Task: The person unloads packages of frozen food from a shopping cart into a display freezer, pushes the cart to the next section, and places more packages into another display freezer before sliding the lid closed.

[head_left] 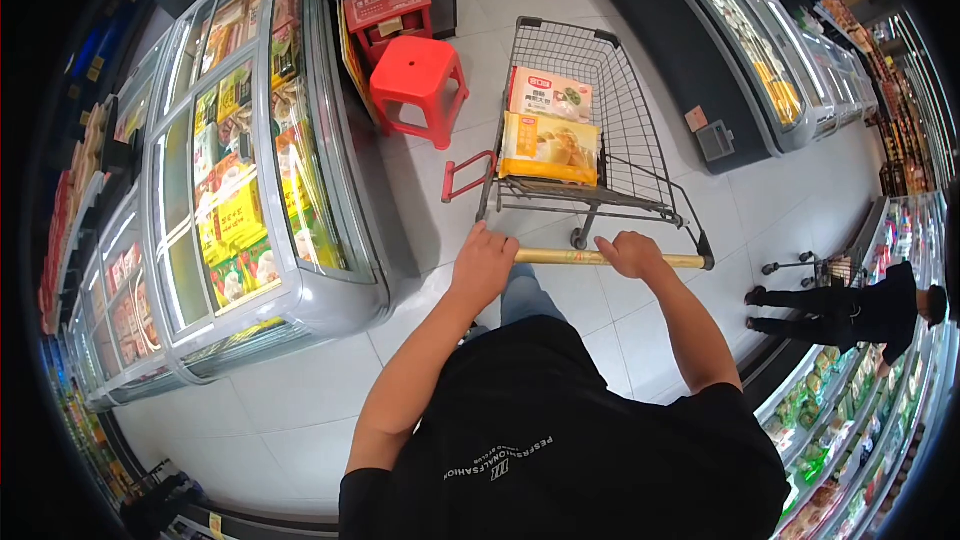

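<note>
Shopping cart [625, 100], two-handed hold.
Left hand [486, 265], right hand [632, 257] curled round handle [562, 257]; even pressure should steer straight.

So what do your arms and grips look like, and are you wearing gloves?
No gloves: my left grip and right grip are plain bare hands, five-fingered like yours. I can't see a watch or bracelet either. My black sleeves are short, leaving my forearms bare. They belong to a black top with pale lettering on it.
</note>
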`<action>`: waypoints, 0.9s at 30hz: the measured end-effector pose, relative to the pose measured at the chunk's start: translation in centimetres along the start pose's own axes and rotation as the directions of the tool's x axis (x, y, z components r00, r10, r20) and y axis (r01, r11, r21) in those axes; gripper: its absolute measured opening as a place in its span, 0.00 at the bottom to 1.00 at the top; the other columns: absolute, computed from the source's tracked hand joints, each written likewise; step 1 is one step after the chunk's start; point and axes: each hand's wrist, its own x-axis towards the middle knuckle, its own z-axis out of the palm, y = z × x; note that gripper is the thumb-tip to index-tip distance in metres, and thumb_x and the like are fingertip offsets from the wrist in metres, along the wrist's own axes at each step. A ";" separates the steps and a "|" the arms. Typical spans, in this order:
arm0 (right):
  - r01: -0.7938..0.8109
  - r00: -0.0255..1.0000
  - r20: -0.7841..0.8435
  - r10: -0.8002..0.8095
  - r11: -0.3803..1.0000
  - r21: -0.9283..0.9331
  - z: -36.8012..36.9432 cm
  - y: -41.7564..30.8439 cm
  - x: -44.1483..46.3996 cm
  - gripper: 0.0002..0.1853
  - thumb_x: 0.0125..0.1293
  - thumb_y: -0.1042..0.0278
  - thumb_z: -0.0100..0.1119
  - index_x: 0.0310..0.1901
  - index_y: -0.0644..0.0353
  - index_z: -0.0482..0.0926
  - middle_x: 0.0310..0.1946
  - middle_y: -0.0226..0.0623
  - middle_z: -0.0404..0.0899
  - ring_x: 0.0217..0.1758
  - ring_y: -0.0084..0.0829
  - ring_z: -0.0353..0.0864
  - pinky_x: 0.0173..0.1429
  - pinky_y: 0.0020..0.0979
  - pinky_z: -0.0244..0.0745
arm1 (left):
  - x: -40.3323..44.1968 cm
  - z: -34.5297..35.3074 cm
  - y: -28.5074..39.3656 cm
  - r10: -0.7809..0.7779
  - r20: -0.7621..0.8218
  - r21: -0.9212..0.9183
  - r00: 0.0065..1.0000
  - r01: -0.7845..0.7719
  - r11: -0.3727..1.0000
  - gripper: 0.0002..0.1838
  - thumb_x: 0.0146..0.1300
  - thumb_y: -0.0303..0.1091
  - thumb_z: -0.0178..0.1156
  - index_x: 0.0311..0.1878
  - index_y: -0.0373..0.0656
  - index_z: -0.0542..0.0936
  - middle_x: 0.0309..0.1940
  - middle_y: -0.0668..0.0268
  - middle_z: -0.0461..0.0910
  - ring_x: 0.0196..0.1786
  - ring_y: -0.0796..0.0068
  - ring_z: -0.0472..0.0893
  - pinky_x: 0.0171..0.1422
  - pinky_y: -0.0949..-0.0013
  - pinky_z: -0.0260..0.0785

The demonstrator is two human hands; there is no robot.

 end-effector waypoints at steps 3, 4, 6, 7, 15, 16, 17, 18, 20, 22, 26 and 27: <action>-0.017 1.000 0.007 0.017 1.000 0.021 2.4 -0.7 -2.4 0.43 0.74 0.31 0.33 0.41 0.69 0.86 0.43 0.57 0.86 0.52 0.54 0.84 0.59 0.49 0.77 | -2.7 -0.1 0.6 0.015 0.027 0.013 1.000 -0.015 1.000 0.03 0.61 0.29 0.57 0.38 0.44 0.77 0.32 0.61 0.77 0.42 0.59 0.80 0.76 0.51 0.62; -0.020 1.000 0.008 0.020 0.999 0.027 3.0 -1.0 -3.1 0.43 0.74 0.31 0.33 0.41 0.69 0.86 0.44 0.57 0.86 0.52 0.54 0.84 0.59 0.49 0.77 | -3.6 -0.1 0.9 0.021 0.030 0.014 0.999 -0.022 1.000 0.03 0.61 0.29 0.57 0.38 0.44 0.77 0.32 0.61 0.77 0.42 0.59 0.80 0.76 0.51 0.62; -0.014 1.000 -0.012 0.015 0.999 0.046 4.6 -1.1 -4.4 0.43 0.75 0.32 0.33 0.38 0.69 0.86 0.42 0.60 0.85 0.50 0.57 0.84 0.58 0.50 0.77 | -5.1 -0.2 1.6 0.026 0.030 0.025 0.999 -0.026 0.999 0.03 0.61 0.28 0.57 0.38 0.44 0.77 0.31 0.61 0.77 0.42 0.59 0.80 0.76 0.51 0.61; -0.007 1.000 -0.020 0.008 0.999 0.054 5.4 -1.3 -5.1 0.43 0.75 0.33 0.33 0.36 0.70 0.86 0.41 0.61 0.85 0.49 0.58 0.84 0.58 0.50 0.76 | -6.0 -0.3 1.9 0.023 0.041 0.029 0.999 -0.024 0.999 0.04 0.61 0.28 0.57 0.38 0.44 0.77 0.31 0.61 0.77 0.42 0.59 0.80 0.77 0.51 0.61; -0.020 0.997 0.073 0.016 0.999 0.041 9.0 -1.6 -9.7 0.42 0.74 0.32 0.32 0.39 0.68 0.87 0.41 0.58 0.86 0.50 0.55 0.85 0.57 0.50 0.77 | -10.9 -0.3 5.4 -0.034 0.083 0.001 0.996 0.034 0.999 0.07 0.57 0.26 0.58 0.40 0.44 0.79 0.30 0.62 0.77 0.43 0.60 0.79 0.78 0.51 0.61; -0.021 0.995 0.093 0.017 0.999 0.037 9.4 -1.4 -10.2 0.42 0.74 0.32 0.32 0.39 0.67 0.87 0.41 0.58 0.86 0.50 0.55 0.85 0.57 0.50 0.77 | -11.4 -0.3 6.1 -0.043 0.085 -0.013 0.995 0.044 0.999 0.07 0.57 0.26 0.58 0.40 0.44 0.79 0.30 0.62 0.77 0.43 0.60 0.79 0.78 0.51 0.61; -0.023 0.994 0.111 0.020 0.999 0.031 9.7 -1.2 -10.8 0.42 0.74 0.32 0.32 0.39 0.67 0.87 0.41 0.58 0.86 0.50 0.56 0.85 0.58 0.50 0.77 | -11.9 -0.3 6.7 -0.050 0.085 -0.026 0.995 0.053 0.998 0.07 0.57 0.26 0.57 0.40 0.44 0.79 0.30 0.62 0.77 0.43 0.60 0.79 0.78 0.51 0.61; -0.025 0.992 0.123 0.022 0.999 0.027 10.1 -1.0 -11.2 0.42 0.74 0.32 0.32 0.39 0.67 0.87 0.42 0.58 0.86 0.50 0.56 0.85 0.58 0.51 0.77 | -12.4 -0.1 7.3 -0.054 0.082 -0.036 0.995 0.057 0.998 0.07 0.57 0.27 0.57 0.40 0.44 0.79 0.30 0.63 0.77 0.43 0.60 0.79 0.78 0.51 0.61; -0.007 0.995 0.098 0.004 0.999 0.035 11.8 -0.1 -12.0 0.43 0.74 0.31 0.31 0.37 0.68 0.86 0.40 0.59 0.85 0.49 0.58 0.84 0.57 0.51 0.77 | -13.6 0.3 8.6 -0.065 0.093 -0.034 0.994 0.069 0.997 0.07 0.57 0.26 0.57 0.39 0.45 0.79 0.30 0.63 0.77 0.43 0.61 0.79 0.77 0.51 0.62; -0.001 0.996 0.084 -0.002 0.999 0.032 13.6 0.7 -13.3 0.44 0.74 0.31 0.31 0.37 0.68 0.86 0.39 0.60 0.85 0.48 0.58 0.84 0.57 0.52 0.77 | -15.1 0.7 10.2 -0.069 0.091 -0.032 0.993 0.072 0.997 0.06 0.58 0.26 0.56 0.39 0.45 0.78 0.30 0.63 0.77 0.43 0.61 0.80 0.77 0.51 0.62; -0.007 0.996 0.084 0.005 1.000 0.018 15.8 1.5 -16.4 0.44 0.74 0.31 0.31 0.37 0.69 0.86 0.40 0.60 0.85 0.49 0.58 0.84 0.57 0.52 0.76 | -18.1 1.3 13.0 -0.068 0.062 -0.037 0.996 0.070 0.997 0.06 0.58 0.26 0.57 0.39 0.44 0.78 0.30 0.63 0.77 0.42 0.60 0.79 0.76 0.51 0.63; -0.013 0.996 0.084 0.011 1.000 0.019 16.4 1.7 -17.3 0.44 0.74 0.31 0.31 0.37 0.69 0.86 0.40 0.60 0.85 0.49 0.58 0.84 0.58 0.51 0.76 | -18.8 1.3 13.7 -0.063 0.055 -0.044 0.996 0.066 0.997 0.07 0.57 0.26 0.57 0.40 0.44 0.78 0.31 0.62 0.78 0.42 0.59 0.79 0.76 0.51 0.63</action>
